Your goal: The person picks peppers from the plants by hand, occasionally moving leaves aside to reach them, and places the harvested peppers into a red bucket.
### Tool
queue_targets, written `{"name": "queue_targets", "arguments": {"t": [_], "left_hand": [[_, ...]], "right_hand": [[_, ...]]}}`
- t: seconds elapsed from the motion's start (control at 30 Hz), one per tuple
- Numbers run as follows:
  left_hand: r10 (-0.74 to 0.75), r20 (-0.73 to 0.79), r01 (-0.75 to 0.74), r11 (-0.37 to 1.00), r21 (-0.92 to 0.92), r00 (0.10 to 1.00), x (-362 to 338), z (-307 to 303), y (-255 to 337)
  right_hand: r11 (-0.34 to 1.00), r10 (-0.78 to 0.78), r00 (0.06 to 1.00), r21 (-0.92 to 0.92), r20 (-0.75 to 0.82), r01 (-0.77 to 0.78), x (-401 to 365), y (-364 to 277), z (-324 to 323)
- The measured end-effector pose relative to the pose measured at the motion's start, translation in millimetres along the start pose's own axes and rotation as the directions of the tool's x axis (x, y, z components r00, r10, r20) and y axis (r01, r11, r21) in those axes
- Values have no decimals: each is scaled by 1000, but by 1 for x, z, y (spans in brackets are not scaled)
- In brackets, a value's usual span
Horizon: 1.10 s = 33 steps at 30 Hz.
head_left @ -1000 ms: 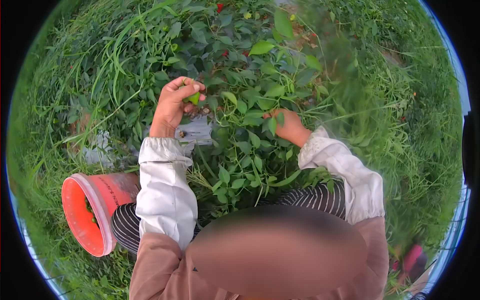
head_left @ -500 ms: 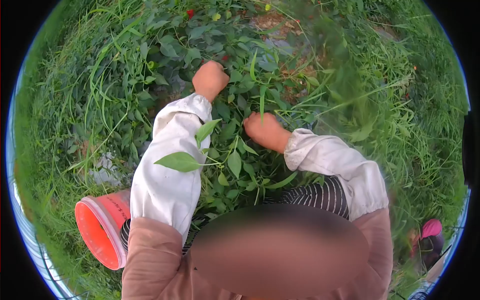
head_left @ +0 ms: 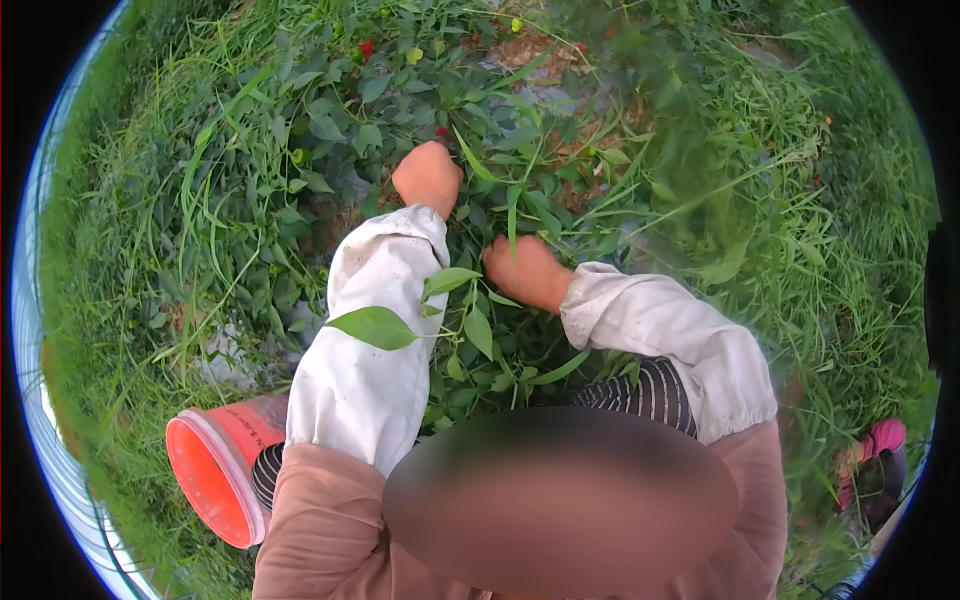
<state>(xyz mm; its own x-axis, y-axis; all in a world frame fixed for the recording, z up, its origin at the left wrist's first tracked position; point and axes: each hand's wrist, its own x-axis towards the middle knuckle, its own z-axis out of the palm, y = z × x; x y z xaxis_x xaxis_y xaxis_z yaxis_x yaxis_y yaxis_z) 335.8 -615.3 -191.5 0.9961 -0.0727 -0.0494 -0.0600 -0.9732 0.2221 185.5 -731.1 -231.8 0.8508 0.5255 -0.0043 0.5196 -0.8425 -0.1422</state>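
Observation:
My left hand [head_left: 428,178] is closed in a fist among leafy plants, knuckles up, and a small red fruit [head_left: 441,132] shows just beyond it. Closer to my body, my right hand [head_left: 525,272] is closed as well, its fingers curled down into the foliage. Leaves and the backs of the hands hide what the fingers grip; I cannot tell what it is. Pale sleeve covers [head_left: 375,320] reach over both forearms. A leafy pepper-like stem [head_left: 375,327] stands up in front of my left forearm.
A red bucket [head_left: 205,425] lies tilted by my left leg, mouth toward the camera. Red fruit [head_left: 366,49] and a yellow-green one [head_left: 516,25] show farther off. Tall grass [head_left: 760,190] crowds the right side. Part of another person [head_left: 880,465] appears at lower right.
My left forearm has swung a little to the right and its fist sits slightly nearer my body. My right hand has shifted only slightly. Both hands stay closed. The view has shifted a little.

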Motion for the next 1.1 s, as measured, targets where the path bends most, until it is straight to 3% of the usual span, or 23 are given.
{"name": "queue_targets", "arguments": {"t": [0.13,0.23,0.3,0.33,0.37,0.4,0.43,0.47,0.57,0.6,0.67,0.7,0.73,0.83,0.87,0.9,0.97,1.0,1.03,1.07,1.1], "left_hand": [[62,34,-64,996,68,997,2,-3,-5],[113,141,-129,985,111,984,12,-6,-11],[0,251,-20,997,77,968,15,-6,-14],[126,316,-134,991,4,940,32,17,-35],[126,320,-134,991,5,939,45,28,-40],[147,550,-63,984,-169,822,57,35,-43],[205,732,53,948,-313,650,56,23,-36],[-15,758,288,930,-229,652,51,8,-36],[55,777,353,870,-345,627,34,-11,-26],[-17,836,433,861,-267,549,36,-14,-23],[22,833,448,835,-320,553,33,-20,-24],[51,827,470,802,-367,560,33,-19,-31],[163,849,555,691,-462,503,34,-19,-40],[189,838,632,579,-515,511,30,-26,-48],[89,865,620,661,-422,494,34,-28,-45],[87,866,621,663,-419,492,37,-24,-41],[47,895,558,767,-317,443,46,-18,-29],[71,874,392,874,-287,481,54,-10,-24],[74,875,384,879,-284,478,62,0,-19],[168,787,-51,984,-171,594,68,12,-13],[310,701,-456,889,24,642,65,13,-4]], "right_hand": [[999,-25,999,-35,-33,24,-2,-3,-1],[1000,-9,999,-1,-39,9,-2,-5,0],[1000,-9,997,19,-74,10,-2,-5,1],[1000,-8,997,21,-74,9,-1,-4,2],[999,-16,998,30,-57,17,-1,-4,3],[999,-25,999,37,-42,26,-1,-3,3],[999,-24,999,39,-41,26,-1,-3,4],[999,-28,1000,38,-4,28,0,-3,5],[999,-23,1000,38,2,23,1,-4,7],[999,-15,1000,33,-27,16,1,-4,6],[998,6,1000,55,-14,-5,0,0,3],[997,16,1000,81,-2,-16,0,0,4],[996,17,1000,83,0,-17,0,2,5],[985,-33,991,163,-133,55,0,4,6],[986,-38,995,156,-93,53,-1,3,6],[988,-42,998,147,-52,50,-2,2,6],[989,-21,999,149,-50,28,0,-1,11],[989,2,999,150,-48,6,1,-2,13],[989,11,999,151,-50,-4,1,-2,12],[990,-4,998,139,-68,14,0,-3,12],[991,-21,996,129,-86,32,0,-4,11]]}}
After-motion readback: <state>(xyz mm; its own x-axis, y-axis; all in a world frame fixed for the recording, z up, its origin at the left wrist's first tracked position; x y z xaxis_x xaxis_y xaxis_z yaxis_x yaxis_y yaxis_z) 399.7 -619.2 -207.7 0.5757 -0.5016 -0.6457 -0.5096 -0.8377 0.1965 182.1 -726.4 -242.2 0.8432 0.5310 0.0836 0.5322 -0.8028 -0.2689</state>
